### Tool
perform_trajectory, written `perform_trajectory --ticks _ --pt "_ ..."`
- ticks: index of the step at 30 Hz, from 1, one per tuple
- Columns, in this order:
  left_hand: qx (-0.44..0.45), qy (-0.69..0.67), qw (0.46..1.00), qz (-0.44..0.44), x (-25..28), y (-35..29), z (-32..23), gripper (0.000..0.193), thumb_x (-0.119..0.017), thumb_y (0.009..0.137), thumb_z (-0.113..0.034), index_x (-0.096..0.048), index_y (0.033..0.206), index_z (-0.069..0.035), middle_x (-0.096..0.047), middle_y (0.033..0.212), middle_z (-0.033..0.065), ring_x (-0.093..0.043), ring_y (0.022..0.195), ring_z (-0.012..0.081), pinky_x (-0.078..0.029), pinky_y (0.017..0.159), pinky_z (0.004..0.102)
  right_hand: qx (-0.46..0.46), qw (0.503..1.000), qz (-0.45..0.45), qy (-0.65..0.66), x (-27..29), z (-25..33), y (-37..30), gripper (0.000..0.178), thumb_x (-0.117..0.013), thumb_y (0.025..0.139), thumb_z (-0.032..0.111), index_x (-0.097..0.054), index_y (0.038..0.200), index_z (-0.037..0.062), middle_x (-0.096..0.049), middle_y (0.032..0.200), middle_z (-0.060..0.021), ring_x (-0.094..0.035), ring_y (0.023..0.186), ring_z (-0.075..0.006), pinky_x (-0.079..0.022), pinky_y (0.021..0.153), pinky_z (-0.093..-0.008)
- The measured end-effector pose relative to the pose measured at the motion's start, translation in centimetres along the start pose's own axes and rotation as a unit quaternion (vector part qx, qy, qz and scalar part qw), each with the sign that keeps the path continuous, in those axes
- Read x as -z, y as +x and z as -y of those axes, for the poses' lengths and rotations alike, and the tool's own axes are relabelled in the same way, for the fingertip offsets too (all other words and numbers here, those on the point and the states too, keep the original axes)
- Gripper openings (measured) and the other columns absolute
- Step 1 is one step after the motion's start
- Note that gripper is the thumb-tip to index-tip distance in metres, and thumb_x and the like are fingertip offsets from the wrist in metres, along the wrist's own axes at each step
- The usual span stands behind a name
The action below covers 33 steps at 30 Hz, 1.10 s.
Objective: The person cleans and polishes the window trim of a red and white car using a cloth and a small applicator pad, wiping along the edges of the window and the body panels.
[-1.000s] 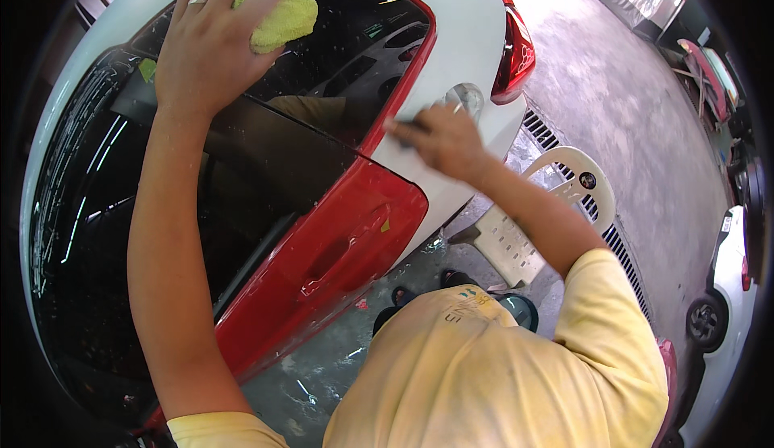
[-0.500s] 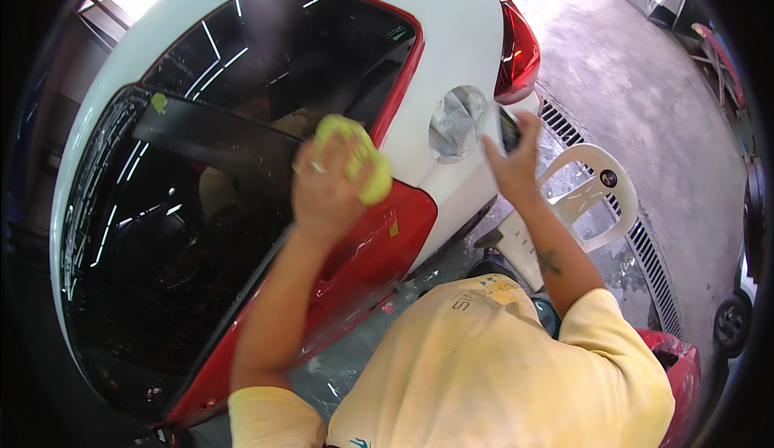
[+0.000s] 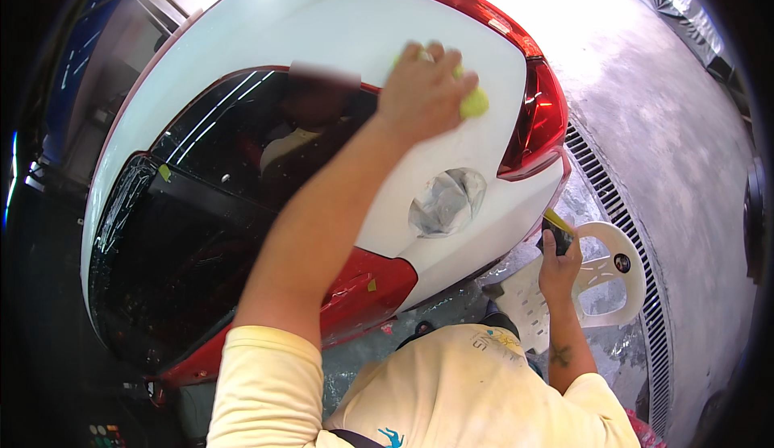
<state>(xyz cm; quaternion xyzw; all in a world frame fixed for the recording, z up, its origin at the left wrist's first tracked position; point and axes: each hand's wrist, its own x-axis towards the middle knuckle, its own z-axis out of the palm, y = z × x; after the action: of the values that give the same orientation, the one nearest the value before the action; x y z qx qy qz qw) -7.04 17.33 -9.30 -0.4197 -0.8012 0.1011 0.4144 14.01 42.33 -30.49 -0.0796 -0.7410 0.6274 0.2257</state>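
Note:
My left hand (image 3: 423,97) is closed over a yellow-green sponge (image 3: 475,103), which lies against the white rear panel (image 3: 363,25) of a car, left of the red tail light (image 3: 544,114). My fingers cover most of the sponge. Low by the rear corner of the car, my right hand (image 3: 559,271) grips a small dark block (image 3: 553,240) with a yellow edge. Between the hands, a crinkled silvery film (image 3: 447,202) covers a round spot on the panel. Dark side glass (image 3: 218,230) sits left of my left arm, above a red door (image 3: 375,283).
A white plastic chair (image 3: 625,295) stands beyond my right hand. Along the concrete floor (image 3: 685,182) runs a metal drain grate (image 3: 609,190). Silvery sheeting (image 3: 681,17) hangs at the far right. My left forearm crosses in front of the side glass.
My left hand has carried the sponge from beside the glass up and right onto the white panel. The right hand has dropped lower, away from the panel, and its block now shows more clearly.

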Motion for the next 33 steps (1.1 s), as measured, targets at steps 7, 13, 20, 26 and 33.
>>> perform_trajectory --ticks 7,13,20,26,33 --pt "0.075 0.243 0.965 0.063 7.0 2.2 12.6 0.054 -0.089 0.078 -0.051 -0.081 0.118 -0.015 -0.075 0.13 0.0158 -0.073 0.116 0.0325 -0.056 0.103 0.0451 0.113 0.986 0.123 -0.016 -1.2 -0.7 3.0 0.014 -0.064 0.104 0.003 -0.067 0.117 0.002 -0.07 0.095 -0.011 -0.066 0.084 -0.0191 -0.053 0.079 -0.0327" --pt "0.07 0.191 0.978 0.047 13.8 -1.6 19.7 0.046 -0.087 0.084 -0.042 -0.075 0.114 -0.009 -0.073 0.114 0.009 -0.072 0.106 0.0345 -0.058 0.094 0.0462 0.076 0.988 0.118 0.071 -9.0 8.3 6.5 0.017 -0.069 0.104 0.019 -0.063 0.11 0.0036 -0.066 0.085 -0.0118 -0.064 0.075 -0.0221 -0.052 0.073 -0.0358" --pt "0.076 0.2 0.977 0.0 13.8 -2.5 20.9 0.045 -0.083 0.089 -0.042 -0.072 0.119 -0.01 -0.073 0.114 0.009 -0.071 0.106 0.0337 -0.056 0.092 0.0467 0.11 0.99 0.018 -0.081 -18.7 14.0 9.3 0.04 -0.076 0.098 0.044 -0.062 0.104 0.0074 -0.074 0.087 -0.0148 -0.073 0.081 -0.0378 -0.055 0.076 -0.0459" --pt "0.133 0.127 0.983 -0.027 14.7 -1.7 17.0 0.036 -0.085 0.08 -0.038 -0.074 0.1 -0.009 -0.07 0.104 0.0165 -0.068 0.105 0.0374 -0.054 0.094 0.05 0.062 0.991 -0.045 -0.11 -20.4 14.4 7.4 0.041 -0.077 0.096 0.047 -0.062 0.1 0.0092 -0.074 0.085 -0.0144 -0.073 0.081 -0.0381 -0.054 0.076 -0.0468" --pt "0.114 0.126 0.983 -0.072 13.9 -2.5 18.0 0.037 -0.084 0.082 -0.041 -0.074 0.099 -0.009 -0.071 0.104 0.0161 -0.068 0.104 0.0377 -0.054 0.094 0.0505 0.07 0.986 -0.116 -0.1 -22.0 14.8 7.6 0.046 -0.082 0.092 0.045 -0.061 0.09 0.0052 -0.069 0.079 -0.0144 -0.067 0.074 -0.0312 -0.052 0.072 -0.0433"
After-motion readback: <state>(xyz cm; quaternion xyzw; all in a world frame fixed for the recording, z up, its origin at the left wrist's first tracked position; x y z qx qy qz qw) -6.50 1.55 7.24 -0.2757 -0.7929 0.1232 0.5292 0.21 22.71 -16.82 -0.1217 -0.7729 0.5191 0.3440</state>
